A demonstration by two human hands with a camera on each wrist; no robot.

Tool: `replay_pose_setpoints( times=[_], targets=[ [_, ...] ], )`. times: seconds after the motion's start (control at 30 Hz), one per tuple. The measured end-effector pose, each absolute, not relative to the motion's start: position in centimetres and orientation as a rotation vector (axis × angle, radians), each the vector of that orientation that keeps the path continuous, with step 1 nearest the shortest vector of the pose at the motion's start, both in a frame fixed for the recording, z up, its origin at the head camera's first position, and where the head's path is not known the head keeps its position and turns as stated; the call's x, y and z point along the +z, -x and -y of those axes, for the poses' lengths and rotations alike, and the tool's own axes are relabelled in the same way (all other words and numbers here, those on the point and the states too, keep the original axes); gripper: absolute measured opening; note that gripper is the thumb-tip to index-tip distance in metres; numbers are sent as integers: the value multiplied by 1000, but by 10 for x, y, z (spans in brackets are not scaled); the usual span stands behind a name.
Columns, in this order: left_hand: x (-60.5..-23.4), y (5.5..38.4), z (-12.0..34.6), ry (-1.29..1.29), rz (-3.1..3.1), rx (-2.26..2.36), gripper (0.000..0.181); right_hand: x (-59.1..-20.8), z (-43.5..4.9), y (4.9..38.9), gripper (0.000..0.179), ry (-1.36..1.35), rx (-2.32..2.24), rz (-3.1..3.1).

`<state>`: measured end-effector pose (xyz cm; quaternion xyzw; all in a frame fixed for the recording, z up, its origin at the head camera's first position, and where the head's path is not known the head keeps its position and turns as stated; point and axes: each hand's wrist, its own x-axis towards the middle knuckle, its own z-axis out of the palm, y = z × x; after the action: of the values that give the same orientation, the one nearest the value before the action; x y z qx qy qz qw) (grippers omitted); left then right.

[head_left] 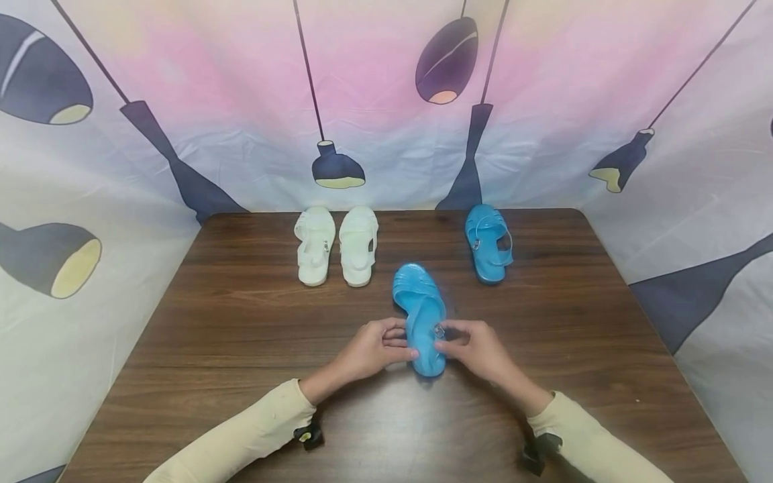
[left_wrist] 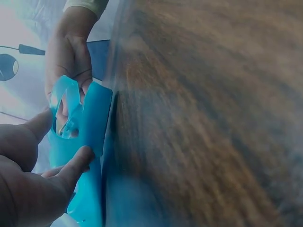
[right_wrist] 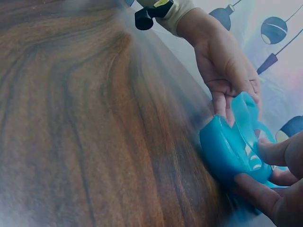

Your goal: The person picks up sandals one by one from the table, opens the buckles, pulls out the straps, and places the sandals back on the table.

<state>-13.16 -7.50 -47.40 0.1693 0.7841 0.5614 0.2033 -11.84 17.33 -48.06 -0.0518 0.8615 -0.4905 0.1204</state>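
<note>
A blue jelly sandal [head_left: 417, 288] lies at the middle of the table, toe away from me, between both hands. My left hand [head_left: 371, 350] holds its left side near the heel, thumb over the edge. On the other side, my right hand [head_left: 480, 349] pinches the strap by the small metal buckle [head_left: 439, 331]. In the left wrist view, the thumb and a finger of the left hand [left_wrist: 38, 175] press on the sandal's side [left_wrist: 94, 123]. In the right wrist view, the right hand [right_wrist: 284, 184] has its thumb at the strap and a finger low on the sole.
Another blue sandal [head_left: 490, 251] sits at the back right of the brown wooden table [head_left: 241, 335]. A pair of pale sandals, one left [head_left: 314, 251] and one right [head_left: 358, 251], stands side by side at the back. A printed curtain [head_left: 386, 121] hangs behind.
</note>
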Motion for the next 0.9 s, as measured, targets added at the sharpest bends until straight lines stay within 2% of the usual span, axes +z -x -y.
replay_pose_setpoints(
  times=[0.43,0.9],
  targets=[
    [-460,140,62,-469,-2252,1596,61,-470,-183,125,46,148,-1553,-2469],
    [-447,194,44,-642,-2400,1577,59,-442,-198,170,53,163,-1574,-2542]
  ],
)
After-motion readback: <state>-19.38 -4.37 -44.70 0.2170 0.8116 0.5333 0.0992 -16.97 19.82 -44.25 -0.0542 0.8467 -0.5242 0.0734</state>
